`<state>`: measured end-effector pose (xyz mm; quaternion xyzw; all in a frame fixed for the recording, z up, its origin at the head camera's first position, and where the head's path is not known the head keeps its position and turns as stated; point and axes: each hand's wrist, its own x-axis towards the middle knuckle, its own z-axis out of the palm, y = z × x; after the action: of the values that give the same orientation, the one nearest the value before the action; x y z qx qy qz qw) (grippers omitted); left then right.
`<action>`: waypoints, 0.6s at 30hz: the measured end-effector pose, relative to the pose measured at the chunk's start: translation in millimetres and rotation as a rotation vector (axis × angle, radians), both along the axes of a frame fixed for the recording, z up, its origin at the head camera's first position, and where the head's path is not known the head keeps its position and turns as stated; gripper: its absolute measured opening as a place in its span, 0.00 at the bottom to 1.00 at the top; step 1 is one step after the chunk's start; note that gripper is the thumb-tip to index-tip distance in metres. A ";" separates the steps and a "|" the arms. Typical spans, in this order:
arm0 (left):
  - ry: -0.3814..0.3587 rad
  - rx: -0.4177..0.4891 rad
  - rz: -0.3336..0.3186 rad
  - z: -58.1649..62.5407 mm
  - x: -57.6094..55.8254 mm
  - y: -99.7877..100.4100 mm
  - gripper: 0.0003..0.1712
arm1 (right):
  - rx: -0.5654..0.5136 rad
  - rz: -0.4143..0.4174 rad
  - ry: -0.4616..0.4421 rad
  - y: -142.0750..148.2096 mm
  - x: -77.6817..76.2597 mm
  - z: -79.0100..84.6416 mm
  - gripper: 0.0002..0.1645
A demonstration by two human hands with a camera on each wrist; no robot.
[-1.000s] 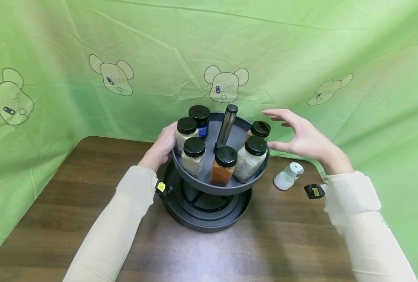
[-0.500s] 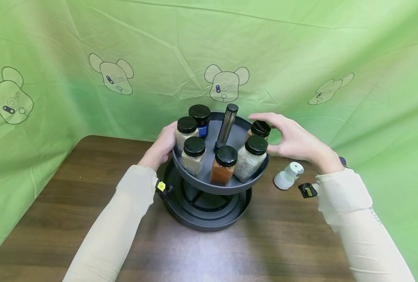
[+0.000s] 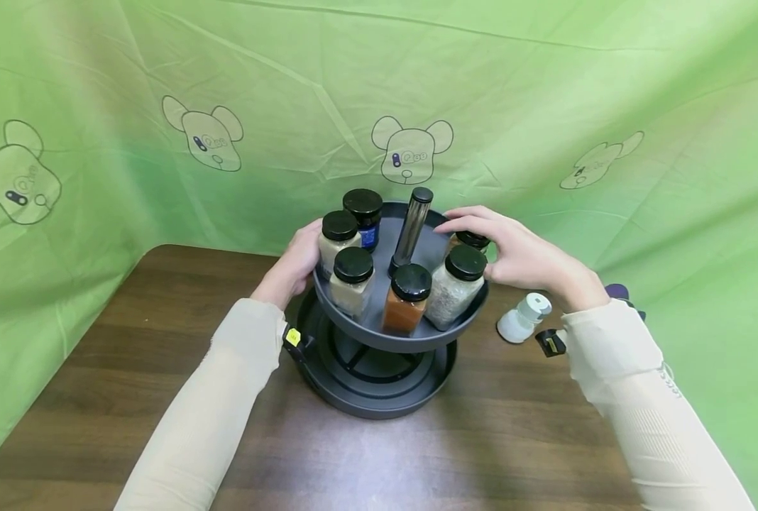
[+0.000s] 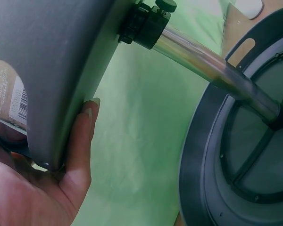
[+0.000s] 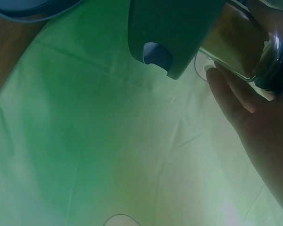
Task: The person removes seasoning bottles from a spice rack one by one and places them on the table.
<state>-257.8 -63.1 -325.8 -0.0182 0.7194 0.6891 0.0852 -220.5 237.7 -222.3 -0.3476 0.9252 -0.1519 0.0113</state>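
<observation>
Left hand [image 3: 299,257]: fingers bent round the rim of the upper tray [image 3: 385,343], which extends to this hand's right. Right hand [image 3: 516,247]: half closed, thumb and fingers curved about the rear black-lidded jar [image 3: 473,240]; firmness of hold cannot be determined. White-grained jar [image 3: 451,292] sits near its thumb; pale shaker [image 3: 522,321] below it on the table [image 3: 539,440].

L hand [image 3: 298,257] on upper tray [image 3: 404,345], R hand [image 3: 513,247] round jar [image 3: 471,241] (blk-lidded).
</observation>
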 end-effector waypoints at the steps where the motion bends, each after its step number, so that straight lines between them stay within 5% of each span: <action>1: -0.004 0.002 -0.002 0.1 -0.3 0.6 0.19 | 0.000 0.000 0.001 0.1 -0.2 0.0 0.54; 18: 0.010 0.010 0.001 0.6 0.2 1.3 0.20 | 0.034 -0.011 0.044 -1.3 -4.2 2.5 0.43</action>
<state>-257.6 -61.8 -325.2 -0.0148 0.7163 0.6929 0.0816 -224.7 236.4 -219.8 -0.3453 0.9297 -0.1283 -0.0040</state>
